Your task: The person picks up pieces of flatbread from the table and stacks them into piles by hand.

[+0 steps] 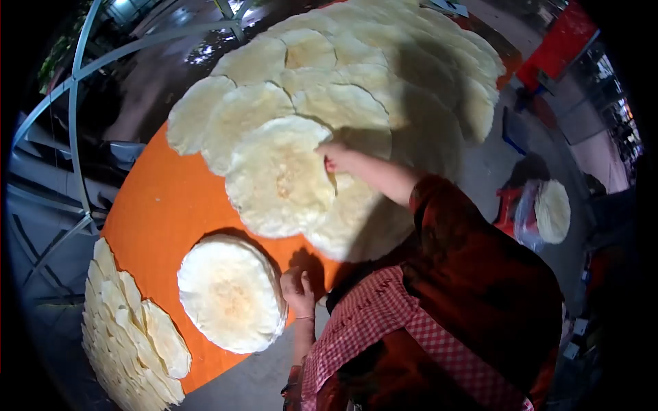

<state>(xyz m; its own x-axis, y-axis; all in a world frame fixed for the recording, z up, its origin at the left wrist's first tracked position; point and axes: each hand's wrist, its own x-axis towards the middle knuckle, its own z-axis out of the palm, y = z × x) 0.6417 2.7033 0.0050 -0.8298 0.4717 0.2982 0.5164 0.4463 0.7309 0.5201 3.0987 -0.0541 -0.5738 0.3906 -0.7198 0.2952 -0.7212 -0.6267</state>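
Observation:
My right hand (332, 156) reaches over the orange table. Its fingers are closed on the right edge of a round, pale flatbread (281, 178), which lies over other flatbreads. Under and behind it, many overlapping flatbreads (343, 61) cover the far part of the table. Near the table's front edge, my left hand (299, 291) is beside a thick round stack of flatbreads (232, 294). Its fingers are curled in, and I see nothing in them. Whether it touches the stack I cannot tell.
More flatbreads (130, 329) overlap at the left end of the orange table (164, 198). A metal frame (74, 82) rises beyond that end. Off to the right, a flatbread and clear plastic lie on a red stool (506, 209). Red sheeting (558, 41) hangs behind.

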